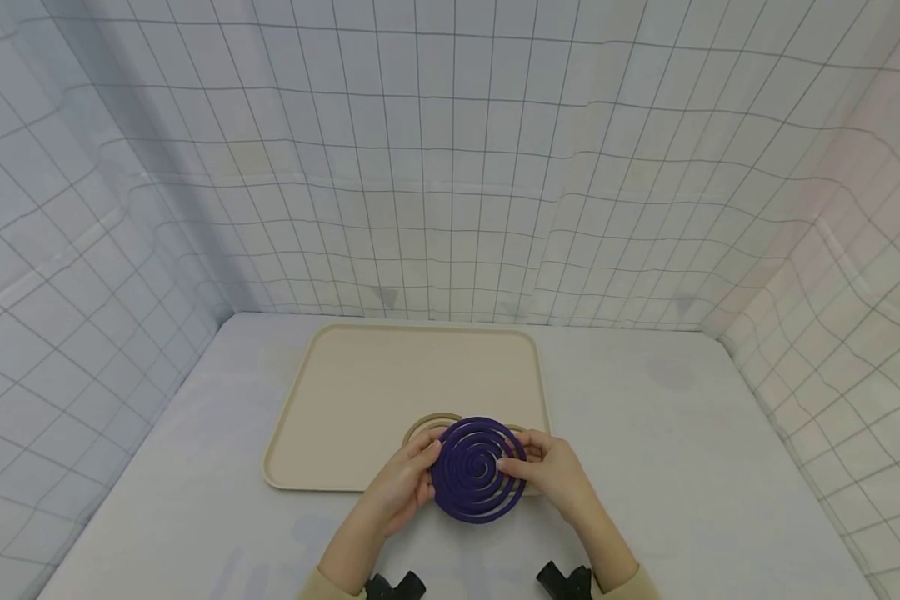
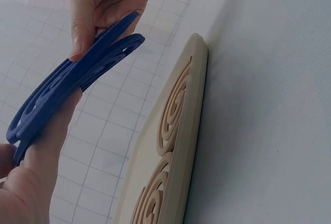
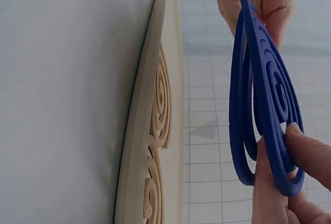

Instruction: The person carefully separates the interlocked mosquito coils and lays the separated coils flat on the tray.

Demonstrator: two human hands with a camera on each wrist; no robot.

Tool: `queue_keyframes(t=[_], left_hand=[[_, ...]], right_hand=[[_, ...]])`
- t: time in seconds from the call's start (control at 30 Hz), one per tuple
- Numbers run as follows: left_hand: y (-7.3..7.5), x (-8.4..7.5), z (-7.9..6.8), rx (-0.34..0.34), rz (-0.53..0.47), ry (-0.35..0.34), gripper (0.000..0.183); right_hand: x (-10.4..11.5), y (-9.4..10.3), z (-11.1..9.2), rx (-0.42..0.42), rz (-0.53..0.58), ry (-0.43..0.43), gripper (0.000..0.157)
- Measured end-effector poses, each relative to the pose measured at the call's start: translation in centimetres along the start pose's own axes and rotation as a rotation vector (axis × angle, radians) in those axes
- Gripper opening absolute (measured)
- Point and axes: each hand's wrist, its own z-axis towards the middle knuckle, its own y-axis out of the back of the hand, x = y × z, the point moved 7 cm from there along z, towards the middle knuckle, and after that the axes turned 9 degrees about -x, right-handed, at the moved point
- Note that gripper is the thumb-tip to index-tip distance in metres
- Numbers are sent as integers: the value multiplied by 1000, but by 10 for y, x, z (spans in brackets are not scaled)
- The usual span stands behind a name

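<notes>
A pair of dark blue mosquito coils hangs above the tray's front edge, held up between both hands. My left hand grips the left rim, thumb on the near face. At the right side my right hand pinches the spiral, its thumb near the centre and its fingers behind. From the side in the right wrist view, the blue coils are partly spread apart, with gaps between their turns. Two tan coils lie on the tray, one beside the other; the head view shows them mostly hidden.
The beige rimmed tray rests on a white table. White cloth with a dark grid hangs behind the table and on both sides. A black wrist device is on each forearm.
</notes>
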Motion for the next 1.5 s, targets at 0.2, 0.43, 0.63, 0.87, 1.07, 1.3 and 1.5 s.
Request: queue_keyframes(t=[0.2, 0.43, 0.63, 0.87, 1.07, 1.3, 1.5], left_hand=[[1, -2, 0, 30, 26, -31, 45], [1, -7, -1, 40, 79, -66, 47], [3, -8, -1, 0, 146, -71, 44], [5, -10, -3, -29, 268, -83, 43], [2, -15, -6, 1, 339, -136, 43], [1, -16, -4, 12, 343, -173, 39], [2, -17, -7, 43, 382, -231, 41]], right_hand=[[2, -1, -3, -19, -32, 40, 37], [0, 0, -5, -4, -18, 93, 36], [0, -1, -7, 26, -12, 149, 29], [7, -3, -14, 61, -39, 264, 28], [14, -8, -20, 87, -132, 316, 29], [13, -6, -20, 10, -212, 296, 22], [7, 0, -17, -106, -142, 164, 21]])
